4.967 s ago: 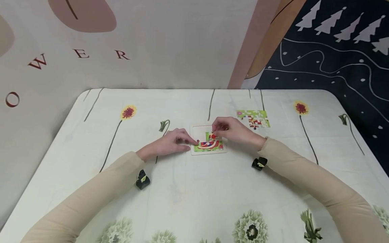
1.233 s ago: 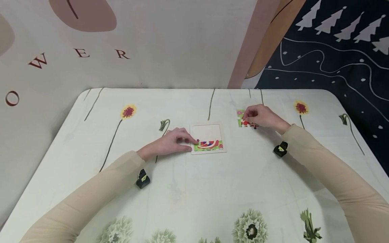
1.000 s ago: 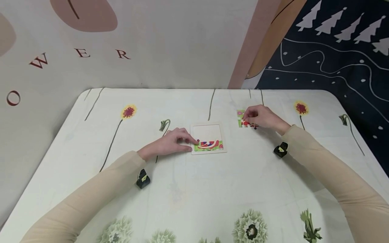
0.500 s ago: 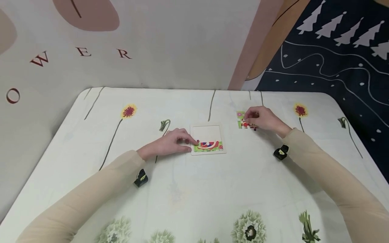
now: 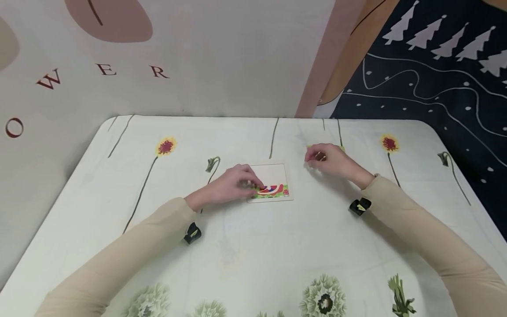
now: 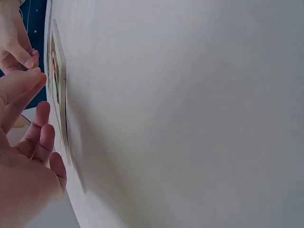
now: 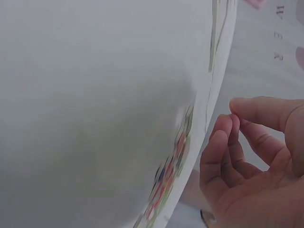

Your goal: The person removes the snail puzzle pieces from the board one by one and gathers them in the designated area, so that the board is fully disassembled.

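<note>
In the head view a shallow puzzle tray point(image 5: 289, 180) lies at the middle of the table, with a red, blue and green strip of puzzle pieces point(image 5: 273, 192) along its near side. Over the tray's left edge my left hand point(image 5: 231, 185) reaches, fingertips near the strip and fingers loosely bent; I see nothing held. To the tray's right my right hand point(image 5: 332, 162) hovers, thumb and forefinger together with no piece visible between them. Beneath and behind it lie loose puzzle pieces point(image 7: 166, 173), mostly hidden in the head view but showing flat on the table in the right wrist view.
A white floral cloth point(image 5: 253, 264) covers the table. Behind it rises a pale printed backdrop point(image 5: 222, 66), with a dark one bearing trees point(image 5: 447, 44) at the right. A small black wrist camera point(image 5: 192, 233) sits on the left wrist and another point(image 5: 360, 206) on the right.
A piece the right hand held over the tray earlier is gone from there; the right hand went to the loose pieces and has now come slightly left. My left hand has shifted right, over the tray.
</note>
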`<state>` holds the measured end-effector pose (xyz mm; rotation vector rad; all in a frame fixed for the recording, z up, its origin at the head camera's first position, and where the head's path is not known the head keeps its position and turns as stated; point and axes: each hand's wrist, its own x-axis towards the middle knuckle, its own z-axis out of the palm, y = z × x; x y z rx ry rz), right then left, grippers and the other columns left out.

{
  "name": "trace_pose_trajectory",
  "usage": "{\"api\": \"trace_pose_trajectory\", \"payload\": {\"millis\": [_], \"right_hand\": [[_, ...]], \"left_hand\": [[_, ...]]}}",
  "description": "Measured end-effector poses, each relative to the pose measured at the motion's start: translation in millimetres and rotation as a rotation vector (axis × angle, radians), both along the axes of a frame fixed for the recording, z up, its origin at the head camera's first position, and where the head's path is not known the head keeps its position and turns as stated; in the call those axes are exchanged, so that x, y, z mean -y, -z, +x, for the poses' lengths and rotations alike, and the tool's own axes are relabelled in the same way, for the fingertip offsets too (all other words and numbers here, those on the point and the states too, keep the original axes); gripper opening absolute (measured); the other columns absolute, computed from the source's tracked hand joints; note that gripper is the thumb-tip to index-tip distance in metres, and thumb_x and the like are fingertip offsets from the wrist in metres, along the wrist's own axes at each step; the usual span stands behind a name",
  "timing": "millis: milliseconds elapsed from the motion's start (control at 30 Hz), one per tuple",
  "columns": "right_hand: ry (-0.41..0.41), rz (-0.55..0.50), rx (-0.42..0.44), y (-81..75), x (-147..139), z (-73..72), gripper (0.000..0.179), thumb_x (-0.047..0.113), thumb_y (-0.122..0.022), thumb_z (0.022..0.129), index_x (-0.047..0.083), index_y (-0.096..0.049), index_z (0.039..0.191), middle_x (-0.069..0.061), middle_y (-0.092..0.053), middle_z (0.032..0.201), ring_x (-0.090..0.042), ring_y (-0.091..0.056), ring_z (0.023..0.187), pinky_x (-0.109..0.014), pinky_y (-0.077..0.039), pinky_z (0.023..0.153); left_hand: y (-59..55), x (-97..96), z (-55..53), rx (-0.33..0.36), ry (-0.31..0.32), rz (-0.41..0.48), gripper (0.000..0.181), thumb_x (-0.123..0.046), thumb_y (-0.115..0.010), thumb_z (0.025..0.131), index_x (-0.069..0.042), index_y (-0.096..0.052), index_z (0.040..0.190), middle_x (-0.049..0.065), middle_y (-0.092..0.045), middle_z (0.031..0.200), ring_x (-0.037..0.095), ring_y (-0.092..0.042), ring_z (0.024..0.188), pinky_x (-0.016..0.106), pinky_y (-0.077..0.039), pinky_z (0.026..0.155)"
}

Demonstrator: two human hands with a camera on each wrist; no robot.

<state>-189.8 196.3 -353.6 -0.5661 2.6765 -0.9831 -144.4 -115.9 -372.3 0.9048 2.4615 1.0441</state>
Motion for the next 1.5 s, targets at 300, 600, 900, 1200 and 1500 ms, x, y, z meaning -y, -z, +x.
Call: {"api": "trace_pose_trajectory", "payload": {"millis": [300,600,900,1200,1500], "right_hand": [[-0.098,-0.058,0.006,6.1,19,14.5,0.009,-0.002,-0.064,0.091,0.001,-0.069,0.098,-0.014,-0.069,0.096,-0.019,-0.059,0.083,-0.029,-0.048,0.078],[-0.178,-0.050,0.088,11.2,33,28.7,0.017,0.002,-0.063,0.092,0.005,-0.070,0.107,-0.009,-0.070,0.101,-0.018,-0.061,0.087,-0.033,-0.048,0.082],[-0.229,0.007,0.112,8.5,42,35.9,0.029,0.005,-0.065,0.091,0.003,-0.069,0.120,-0.011,-0.068,0.112,-0.018,-0.057,0.088,-0.031,-0.047,0.081],[-0.243,0.016,0.072,7.1,46,37.8,0.024,0.002,-0.066,0.090,0.002,-0.069,0.114,-0.011,-0.069,0.105,-0.018,-0.059,0.086,-0.031,-0.048,0.079],[-0.239,0.000,0.075,6.7,49,36.8,0.021,-0.001,-0.064,0.088,0.004,-0.066,0.109,-0.008,-0.065,0.098,-0.018,-0.059,0.085,-0.031,-0.047,0.078]], "left_hand": [[4.3,-16.3,-1.3,0.003,0.010,-0.001,0.020,-0.011,-0.073,0.088,-0.012,-0.078,0.107,0.005,-0.066,0.108,0.017,-0.057,0.099,0.034,-0.038,0.089],[5.9,-21.3,-4.7,0.000,0.019,-0.069,0.025,-0.015,-0.074,0.088,-0.017,-0.076,0.113,0.001,-0.065,0.109,0.017,-0.055,0.102,0.042,-0.027,0.088],[10.2,-17.1,-10.1,0.090,0.041,-0.013,0.029,-0.011,-0.073,0.088,-0.016,-0.075,0.116,0.003,-0.065,0.114,0.018,-0.055,0.107,0.035,-0.037,0.093],[10.2,-17.1,-10.8,0.085,0.051,-0.021,0.028,-0.014,-0.073,0.088,-0.017,-0.075,0.117,0.003,-0.065,0.115,0.018,-0.054,0.111,0.038,-0.032,0.095],[13.6,-16.4,-12.2,0.076,0.057,-0.020,0.027,-0.015,-0.073,0.088,-0.016,-0.075,0.115,0.003,-0.065,0.114,0.020,-0.053,0.113,0.040,-0.031,0.097]]}}
